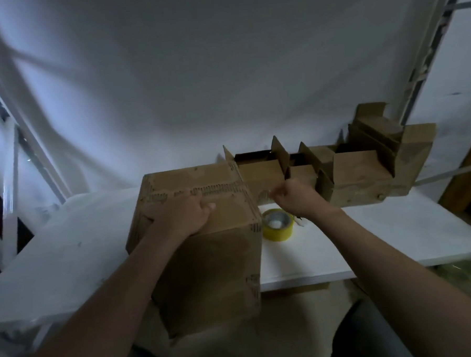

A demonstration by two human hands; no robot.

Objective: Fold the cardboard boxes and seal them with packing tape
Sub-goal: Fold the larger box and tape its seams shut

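Sealing step: left hand (180,215) spread flat on closed box (209,264); right hand (294,198) curled, contents unclear; next likely needs tape roll (277,224)

Tape roll (277,225) beside box (206,261), open boxes (359,177) behind

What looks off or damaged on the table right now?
The closed box under the left hand extends past the table's near edge rather than sitting squarely on it. Its edges carry dark ragged marks, like wear or old tape. Nothing looks spilled.
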